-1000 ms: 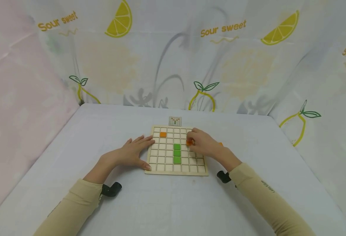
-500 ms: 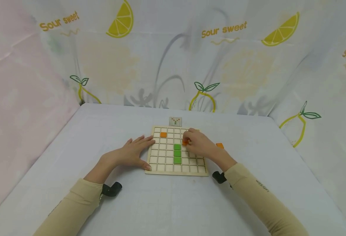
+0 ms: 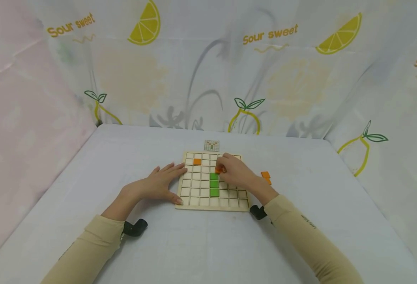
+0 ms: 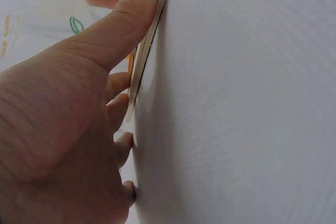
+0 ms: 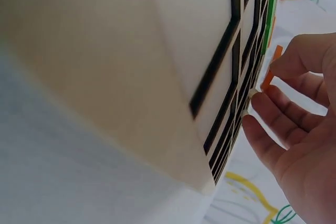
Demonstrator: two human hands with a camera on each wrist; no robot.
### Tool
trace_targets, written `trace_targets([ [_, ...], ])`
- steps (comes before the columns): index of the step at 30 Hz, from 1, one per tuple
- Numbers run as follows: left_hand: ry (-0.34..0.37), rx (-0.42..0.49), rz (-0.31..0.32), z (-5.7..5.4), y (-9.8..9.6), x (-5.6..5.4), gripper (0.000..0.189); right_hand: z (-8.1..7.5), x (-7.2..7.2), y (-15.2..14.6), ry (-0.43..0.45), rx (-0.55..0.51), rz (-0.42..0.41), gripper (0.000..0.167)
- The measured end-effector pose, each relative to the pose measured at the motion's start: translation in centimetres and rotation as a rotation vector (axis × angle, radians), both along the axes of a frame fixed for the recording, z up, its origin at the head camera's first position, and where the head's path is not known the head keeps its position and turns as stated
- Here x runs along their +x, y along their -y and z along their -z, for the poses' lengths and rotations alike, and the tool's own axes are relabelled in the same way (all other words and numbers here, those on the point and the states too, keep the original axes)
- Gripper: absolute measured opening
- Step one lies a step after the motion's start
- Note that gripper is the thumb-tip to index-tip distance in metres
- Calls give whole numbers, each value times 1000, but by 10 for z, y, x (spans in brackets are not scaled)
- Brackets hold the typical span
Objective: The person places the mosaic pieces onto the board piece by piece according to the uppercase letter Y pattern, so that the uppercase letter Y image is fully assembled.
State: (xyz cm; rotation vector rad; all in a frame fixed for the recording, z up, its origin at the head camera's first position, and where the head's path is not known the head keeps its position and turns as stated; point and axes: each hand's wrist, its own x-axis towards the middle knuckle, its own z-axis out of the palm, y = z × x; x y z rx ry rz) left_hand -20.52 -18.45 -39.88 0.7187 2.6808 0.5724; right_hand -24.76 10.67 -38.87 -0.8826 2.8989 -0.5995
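Note:
A wooden grid board [image 3: 194, 207] lies flat on the table, with three green tiles [image 3: 214, 184] in one column and an orange tile [image 3: 197, 161] in a square at its upper left. My left hand [image 3: 158, 183] rests along the board's left edge, fingers spread, thumb at the lower left corner. Over the board, just above the top green tile, my right hand [image 3: 238, 171] pinches another orange tile [image 5: 272, 67] between thumb and fingers. In the right wrist view that tile stands tilted close to the grid, and the other fingertips are right at the board's surface.
Behind the board lies a small pattern card [image 3: 212, 145] printed with a coloured grid. Two loose orange tiles [image 3: 265, 174] lie on the white tablecloth [image 3: 208, 244] to the right, beside my right wrist. Printed cloth [image 3: 180, 71] hangs along the table's back.
My right hand has moved left across the board with the pinched orange tile, toward the green column. The loose orange tiles have come out from behind the right wrist. The left hand stays put.

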Motion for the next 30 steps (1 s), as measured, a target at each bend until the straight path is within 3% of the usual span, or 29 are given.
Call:
trace_targets([
  [30,18,3,-8,-3,0,1,110,-6,-5,20,-2,32,-57,15],
])
